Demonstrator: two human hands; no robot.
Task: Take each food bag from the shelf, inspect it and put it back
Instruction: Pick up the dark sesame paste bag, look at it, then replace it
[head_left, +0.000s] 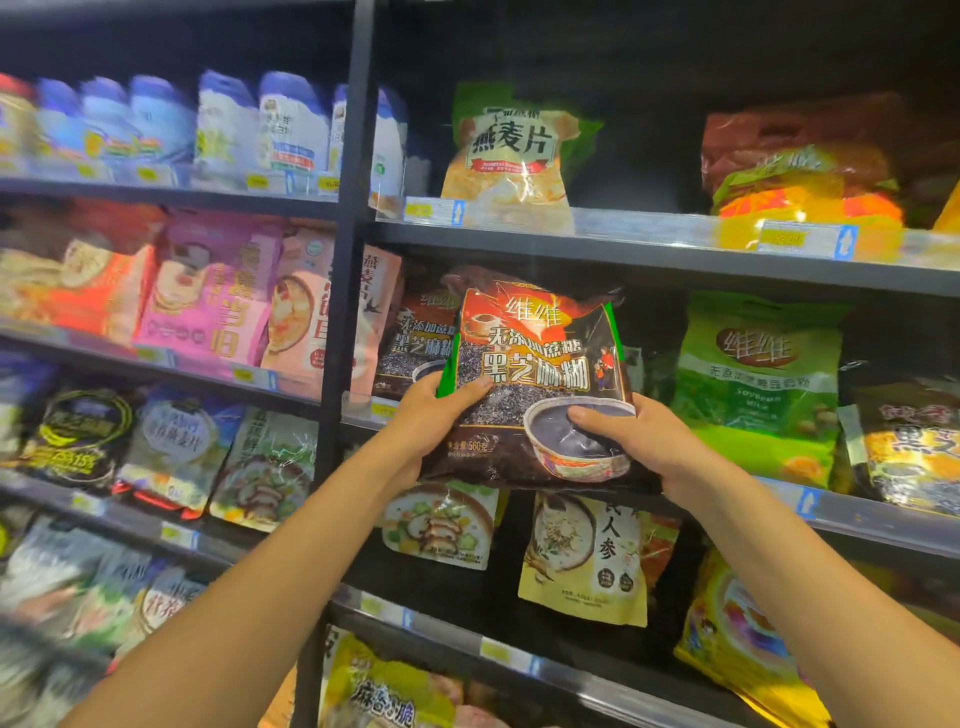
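Fingers (597, 415) around sesame bag (535, 358) lower corners

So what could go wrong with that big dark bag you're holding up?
1. The left hand and right hand grip only the lower part of the dark bag, so its top might flop over, or it might slip out.
2. When it goes in again, it could push the matching bag behind it or nudge the green bag beside it off the shelf.
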